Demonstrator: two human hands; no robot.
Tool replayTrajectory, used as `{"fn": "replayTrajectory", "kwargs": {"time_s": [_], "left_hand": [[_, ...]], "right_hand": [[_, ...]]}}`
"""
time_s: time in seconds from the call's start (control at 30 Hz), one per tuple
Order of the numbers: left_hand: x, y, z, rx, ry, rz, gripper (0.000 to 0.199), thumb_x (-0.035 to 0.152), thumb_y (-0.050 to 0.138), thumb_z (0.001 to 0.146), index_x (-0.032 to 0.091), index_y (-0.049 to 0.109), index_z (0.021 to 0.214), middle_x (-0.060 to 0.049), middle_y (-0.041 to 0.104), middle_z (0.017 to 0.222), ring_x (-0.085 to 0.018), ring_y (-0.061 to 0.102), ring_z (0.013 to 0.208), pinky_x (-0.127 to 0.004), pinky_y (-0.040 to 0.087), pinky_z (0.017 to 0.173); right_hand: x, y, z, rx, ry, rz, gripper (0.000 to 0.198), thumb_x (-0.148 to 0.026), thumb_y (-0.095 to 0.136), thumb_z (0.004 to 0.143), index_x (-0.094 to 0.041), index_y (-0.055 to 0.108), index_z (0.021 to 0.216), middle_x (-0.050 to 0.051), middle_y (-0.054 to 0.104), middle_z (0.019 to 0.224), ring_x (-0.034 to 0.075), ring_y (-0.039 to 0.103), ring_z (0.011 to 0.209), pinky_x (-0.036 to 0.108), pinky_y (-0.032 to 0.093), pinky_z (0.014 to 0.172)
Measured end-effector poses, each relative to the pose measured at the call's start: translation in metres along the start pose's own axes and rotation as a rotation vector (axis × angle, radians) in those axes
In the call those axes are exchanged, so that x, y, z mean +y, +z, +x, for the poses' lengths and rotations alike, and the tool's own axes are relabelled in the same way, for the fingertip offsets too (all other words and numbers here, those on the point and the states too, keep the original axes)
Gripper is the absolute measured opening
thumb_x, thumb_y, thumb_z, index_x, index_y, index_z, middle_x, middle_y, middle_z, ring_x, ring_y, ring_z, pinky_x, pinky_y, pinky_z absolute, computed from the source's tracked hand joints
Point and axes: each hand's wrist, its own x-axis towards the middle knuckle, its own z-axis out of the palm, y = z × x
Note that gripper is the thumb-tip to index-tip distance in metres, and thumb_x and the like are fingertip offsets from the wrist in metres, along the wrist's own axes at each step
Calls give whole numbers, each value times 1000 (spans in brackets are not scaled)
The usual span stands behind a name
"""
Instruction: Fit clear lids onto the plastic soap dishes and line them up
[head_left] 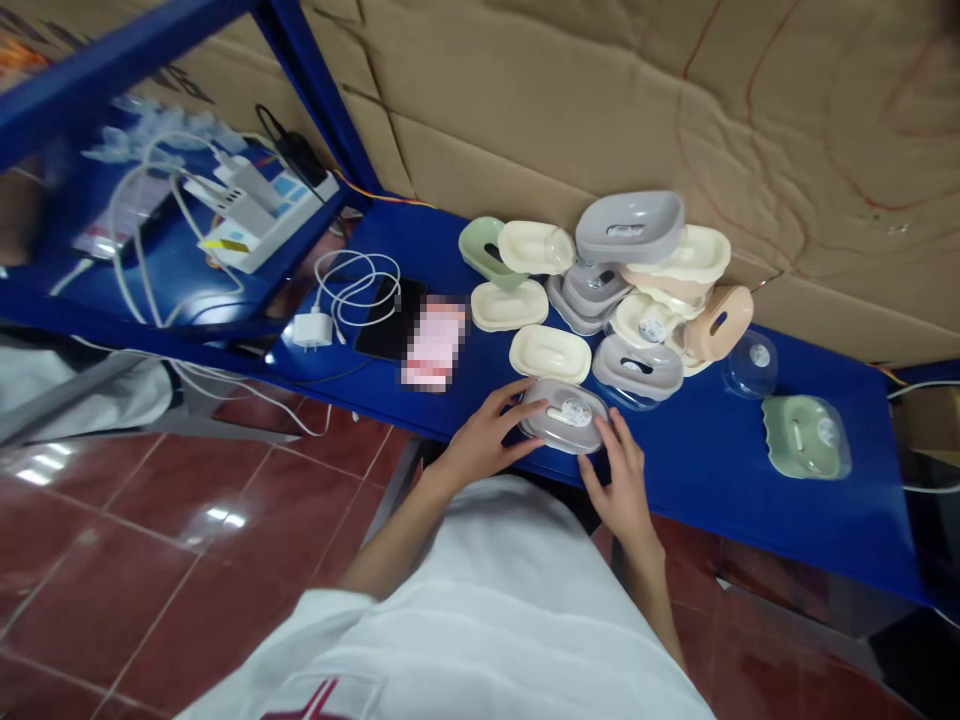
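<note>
A grey soap dish with a clear cover and a round label (574, 415) lies at the front edge of the blue table, between both hands. My left hand (491, 435) grips its left end, thumb at the near side and fingers over the top edge. My right hand (619, 470) holds its right end with curved fingers. Just behind it sit a cream dish (550, 357) and a grey slotted dish (637, 370). A second cream dish (510, 305) is farther back on the left.
A heap of dish parts includes a grey one (630, 228), a green one (484, 250) and a peach one (720, 322). To the right are a clear cover (750, 365) and a covered green dish (806, 437). Phone (433, 345), charger (313, 328) and power strip (262, 225) lie left.
</note>
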Motion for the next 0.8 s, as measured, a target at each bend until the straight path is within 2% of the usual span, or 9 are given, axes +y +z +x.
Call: {"fn": "replayTrajectory", "kwargs": {"time_s": [0.2,0.33,0.5,0.8], "left_hand": [[0,-10,10,-99,-16,-15,56,32,75,102,30,55,154,-16,44,165,-33,51,153,-56,50,125],[0,-10,8,-74,-4,-45,55,29,79,99,28,57,150,-17,47,162,-31,54,151,-55,53,122],[4,-10,9,-22,-47,-84,51,24,85,93,26,62,139,-16,57,152,-30,59,146,-58,53,120],[6,-11,13,-41,-89,-111,52,26,84,94,26,61,140,-16,56,154,-30,57,148,-57,52,122]], "right_hand": [[7,-3,7,-45,-41,14,71,-42,61,108,-34,31,172,17,38,174,37,42,160,60,46,120],[9,-8,15,-34,-77,44,80,-49,72,102,-33,35,170,17,31,178,40,38,162,61,47,123],[12,-2,23,-80,-138,101,70,-41,69,105,-39,40,168,11,24,182,37,34,165,58,45,127],[15,-4,26,-96,-106,149,68,-41,70,104,-37,43,167,12,24,181,37,33,165,58,45,128]]}}
